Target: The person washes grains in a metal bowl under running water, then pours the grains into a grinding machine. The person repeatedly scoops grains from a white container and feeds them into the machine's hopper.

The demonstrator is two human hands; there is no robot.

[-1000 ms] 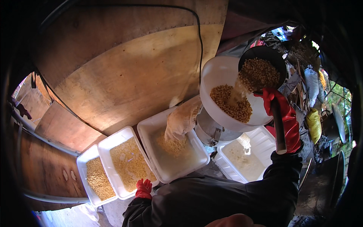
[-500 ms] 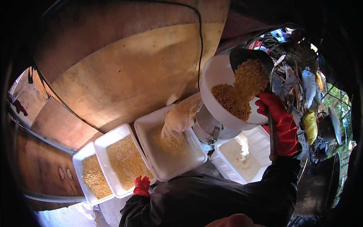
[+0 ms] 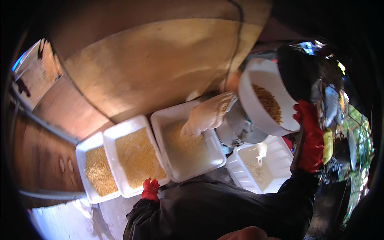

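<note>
Behind the work stands a large curved wooden surface (image 3: 160, 64); before it, three white trays in a row, the two on my left (image 3: 98, 170) (image 3: 136, 158) well filled with yellow meal, the third tray (image 3: 188, 148) only partly covered beneath the cloth spout (image 3: 208, 114) of the mill (image 3: 236, 128); a ribbed white crate (image 3: 260, 168) holds a little pale residue; the white hopper bowl (image 3: 264, 98) holds grain, so I judge milling unfinished; my right hand (image 3: 310, 136), red-gloved, grips the handle of a dark upturned scoop (image 3: 298, 70) at the hopper; my left hand (image 3: 151, 189), gloved, rests closed by the second tray's near rim.
</note>
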